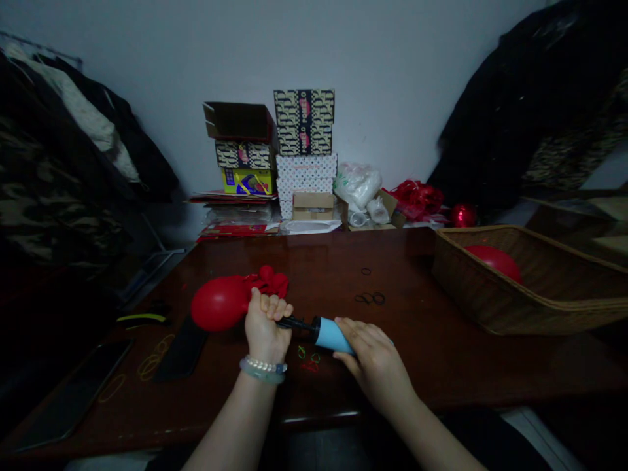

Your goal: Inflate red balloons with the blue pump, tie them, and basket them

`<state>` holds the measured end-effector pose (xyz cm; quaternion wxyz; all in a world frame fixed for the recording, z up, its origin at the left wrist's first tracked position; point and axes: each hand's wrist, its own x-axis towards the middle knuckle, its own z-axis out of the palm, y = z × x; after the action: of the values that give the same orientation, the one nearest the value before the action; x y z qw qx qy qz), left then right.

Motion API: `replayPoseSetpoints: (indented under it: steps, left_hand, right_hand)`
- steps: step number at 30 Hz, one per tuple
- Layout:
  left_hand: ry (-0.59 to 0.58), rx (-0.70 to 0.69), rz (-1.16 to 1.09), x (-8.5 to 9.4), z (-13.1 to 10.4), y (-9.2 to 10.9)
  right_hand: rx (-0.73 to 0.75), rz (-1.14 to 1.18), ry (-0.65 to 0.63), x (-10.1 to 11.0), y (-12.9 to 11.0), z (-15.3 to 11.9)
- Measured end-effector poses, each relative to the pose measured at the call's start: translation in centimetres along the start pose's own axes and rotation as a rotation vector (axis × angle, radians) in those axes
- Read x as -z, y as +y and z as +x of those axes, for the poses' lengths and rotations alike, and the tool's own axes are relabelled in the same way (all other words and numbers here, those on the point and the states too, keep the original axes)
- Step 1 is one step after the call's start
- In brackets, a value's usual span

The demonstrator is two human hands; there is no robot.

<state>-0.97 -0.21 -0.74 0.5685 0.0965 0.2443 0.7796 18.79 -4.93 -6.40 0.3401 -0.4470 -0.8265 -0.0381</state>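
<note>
As you hold the blue hand pump (331, 335) across the lower middle of the frame, head view lists:

- Red balloon (216, 305), plump, left of centre; neck hidden in your left hand (269, 328), fingers clenched round it and the pump's black end, presumably to hold the joint tight.
- Your right hand (373, 358): fingers wrapped round the blue barrel, probably steadying it.
- Worktop (318, 261), bearing limp red balloons (277, 284), just behind the left hand, likely crowding it; black bands (371, 299), right of centre; coloured bands (314, 359), just below the pump; dark slab (182, 354), lower left.
- Wicker basket (471, 304), right edge, second balloon (495, 259) inside; its wall could limit your rightward reach.
- Stacked boxes (305, 124), upper centre, well apart.
</note>
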Motion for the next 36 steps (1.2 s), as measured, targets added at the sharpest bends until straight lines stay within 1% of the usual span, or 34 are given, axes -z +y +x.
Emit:
replayPoseSetpoints:
  steps: [5, 10, 13, 17, 21, 25, 28, 32, 36]
  left_hand:
    - [-0.001, 0.016, 0.019, 0.0, -0.7, -1.6]
    - [-0.003, -0.003, 0.027, -0.3, -1.1, -1.9]
    - [0.002, -0.028, 0.050, -0.6, -1.2, -1.5]
    - [-0.018, -0.050, 0.060, -0.8, -0.8, -0.3]
    - [-0.011, -0.054, 0.033, -0.4, 0.0, 1.3]
    - [0.008, -0.053, 0.011, 0.1, 0.9, 2.5]
    - [0.024, -0.050, -0.001, 0.3, 1.2, 2.7]
    - [0.059, -0.034, -0.017, 0.6, 1.4, 2.3]
    - [0.057, -0.027, -0.034, 1.1, 1.9, 2.6]
  right_hand:
    - [-0.003, -0.011, 0.004, -0.4, -0.1, -0.2]
    - [-0.015, -0.009, -0.009, -0.7, 0.2, -0.3]
    - [-0.024, 0.003, -0.037, -0.8, 0.3, -0.1]
    - [-0.017, 0.044, -0.078, -0.9, 0.0, 0.5]
    - [-0.005, 0.071, -0.105, -0.8, 0.0, 0.8]
    - [-0.020, 0.051, -0.114, -0.2, 0.9, 0.7]
    - [-0.023, 0.037, -0.126, 0.2, 1.6, 0.5]
    - [-0.017, 0.033, -0.135, 0.2, 2.2, 0.4]
    - [0.001, 0.039, -0.131, 0.0, 2.6, 0.5]
